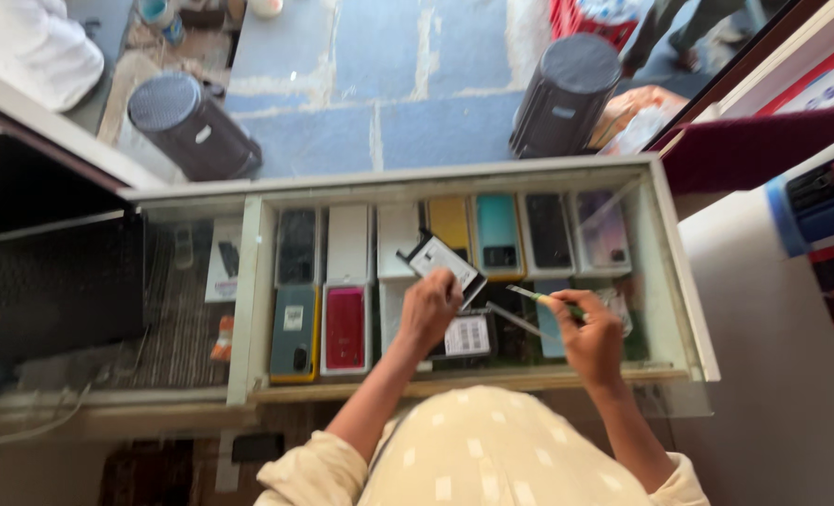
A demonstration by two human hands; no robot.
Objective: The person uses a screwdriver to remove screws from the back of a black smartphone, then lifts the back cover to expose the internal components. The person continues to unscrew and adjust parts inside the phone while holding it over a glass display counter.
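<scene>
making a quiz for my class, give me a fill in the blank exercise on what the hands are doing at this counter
1. The left hand holds a small ____ phone.
2. The right hand holds a thin ____ tool.
3. Both hands work above a ____ display case of phones.
4. On the floor beyond stand two dark ____.

Missing words: black; green; glass; stools

Glass counter (679,281) under a laptop (56,281)

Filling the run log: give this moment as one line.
left hand: holds black phone | right hand: holds thin green tool | below: glass display counter
</scene>
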